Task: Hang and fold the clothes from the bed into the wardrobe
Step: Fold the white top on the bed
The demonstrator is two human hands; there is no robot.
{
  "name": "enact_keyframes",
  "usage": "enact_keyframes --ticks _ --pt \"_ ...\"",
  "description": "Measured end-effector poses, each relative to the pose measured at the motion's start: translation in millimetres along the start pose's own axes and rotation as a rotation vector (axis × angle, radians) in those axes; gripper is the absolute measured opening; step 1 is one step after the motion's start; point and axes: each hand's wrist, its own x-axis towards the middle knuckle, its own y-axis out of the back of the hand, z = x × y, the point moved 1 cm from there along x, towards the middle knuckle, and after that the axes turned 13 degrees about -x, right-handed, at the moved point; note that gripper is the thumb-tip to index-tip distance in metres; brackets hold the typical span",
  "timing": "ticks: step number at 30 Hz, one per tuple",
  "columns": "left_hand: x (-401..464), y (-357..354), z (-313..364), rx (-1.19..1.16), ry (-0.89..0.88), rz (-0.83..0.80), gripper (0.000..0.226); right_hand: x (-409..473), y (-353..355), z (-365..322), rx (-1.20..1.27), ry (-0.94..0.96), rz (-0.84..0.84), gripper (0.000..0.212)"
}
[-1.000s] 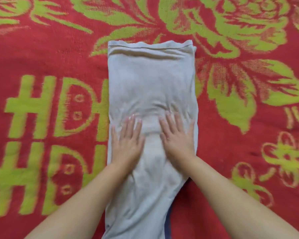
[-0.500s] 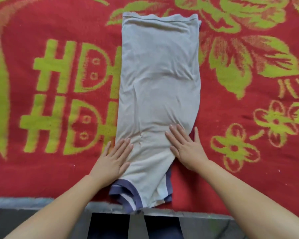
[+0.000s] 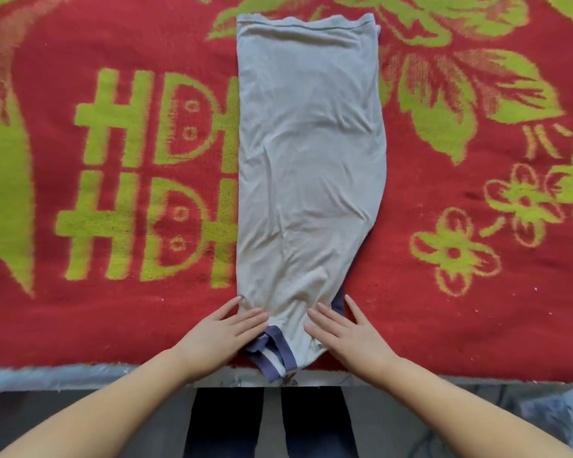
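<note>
Down at the bottom, dark grey floor (image 3: 80, 421) shows, and the person's legs in dark trousers (image 3: 272, 424) stand on it, close to the bed edge. Just past them a fuzzy red blanket with yellow-green flowers and big letters (image 3: 113, 312) covers the bed.

Both bare arms reach forward over the edge. The left hand (image 3: 219, 332) lies flat on the blanket with its fingers straight and close together. Its fingertips (image 3: 258, 315) touch the left side of the narrow near end of a long, folded, light grey shirt with purple trim (image 3: 308, 153). The right hand (image 3: 348, 335) lies flat too, fingers straight, and presses on the right side of that same narrow end. Neither hand grips the cloth.

Between the two hands sits the purple trim (image 3: 272, 355), right at the bed edge.

Farther away the shirt gets wider and lies smooth in the middle of the blanket. Its far end is a straight hem near the big green leaves (image 3: 470, 87).
</note>
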Motion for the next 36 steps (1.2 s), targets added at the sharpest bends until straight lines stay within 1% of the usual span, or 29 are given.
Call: enact_keyframes --ticks 1,2,3,5,6,8,10,12,13,14,15,16,17,18,19,20,21,22,23,24,26,28,29,30,32,33,34,35,36 --pt "2 4 1 -0.044 0.019 0.034 0.046 1 2 -2 0.074 -0.027 0.042 0.034" --pt "6 11 3 -0.148 0.074 0.039 0.042 1 5 -3 0.187 -0.048 0.043 0.03" --pt "12 19 4 -0.313 0.155 0.041 0.038 2 13 -2 0.329 -0.084 0.004 0.029" --pt "23 41 -2 -0.688 0.411 0.012 0.03 3 28 11 0.593 -0.175 -0.134 0.024" --pt "29 54 -10 -0.817 0.488 0.027 0.026 6 38 23 0.688 -0.224 -0.153 0.02" --pt "45 86 -37 -0.98 0.524 0.13 0.022 21 61 58 0.822 -0.36 -0.066 0.012" --pt "65 118 -70 -1.133 0.567 0.188 0.019 49 82 101 0.868 -0.503 0.057 0.016" --pt "88 139 -103 -1.206 0.676 0.31 0.022 83 91 139 0.931 -0.647 0.124 0.009" --pt "102 147 -118 -1.189 0.742 0.424 0.023 100 93 157 0.978 -0.748 0.166 0.014" --pt "115 153 -130 -1.098 0.817 0.548 0.028 116 94 172 1.004 -0.864 0.227 0.024" --pt "126 156 -136 -0.932 0.885 0.662 0.037 128 95 181 0.973 -0.969 0.303 0.032" --pt "135 157 -137 -0.732 0.912 0.759 0.045 139 96 185 0.887 -1.028 0.38 0.037" --pt "142 156 -133 -0.542 0.869 0.823 0.05 146 96 182 0.779 -1.025 0.442 0.04" --pt "147 149 -124 -0.398 0.779 0.81 0.052 152 95 171 0.673 -0.963 0.471 0.043" --pt "151 137 -110 -0.284 0.659 0.729 0.054 155 90 151 0.551 -0.856 0.446 0.046" --pt "153 120 -95 -0.182 0.548 0.596 0.056 155 83 128 0.403 -0.729 0.392 0.049" --pt "152 100 -82 -0.099 0.484 0.437 0.06 151 73 106 0.246 -0.596 0.31 0.051" --pt "149 82 -73 -0.057 0.475 0.304 0.064 144 59 92 0.106 -0.477 0.22 0.052" --pt "143 69 -69 -0.049 0.501 0.228 0.066 134 46 86 0.055 -0.401 0.107 0.051" --pt "139 61 -73 -0.058 0.54 0.211 0.068 127 34 91 0.053 -0.394 0.033 0.051" --pt "130 54 -85 -0.05 0.569 0.235 0.069 117 19 114 0.068 -0.488 -0.001 0.052" --pt "120 55 -97 -0.009 0.544 0.223 0.073 111 17 135 0.042 -0.577 -0.06 0.056" --pt "112 55 -100 0.005 0.506 0.208 0.076 107 20 139 0.044 -0.57 -0.062 0.06" --pt "103 54 -99 0.023 0.445 0.184 0.08 103 21 137 0.05 -0.496 -0.027 0.065" --pt "90 52 -91 0.064 0.318 0.108 0.083 91 24 125 -0.026 -0.234 0.024 0.075" --pt "88 53 -86 0.055 0.298 0.068 0.083 87 26 121 -0.072 -0.138 0.003 0.083" --pt "90 54 -81 0.041 0.313 0.047 0.081 87 25 117 -0.089 -0.118 -0.039 0.091" --pt "95 55 -75 0.043 0.355 0.036 0.074 90 24 114 -0.082 -0.168 -0.116 0.096" --pt "102 58 -70 0.044 0.404 0.043 0.066 96 23 110 -0.064 -0.237 -0.178 0.096"
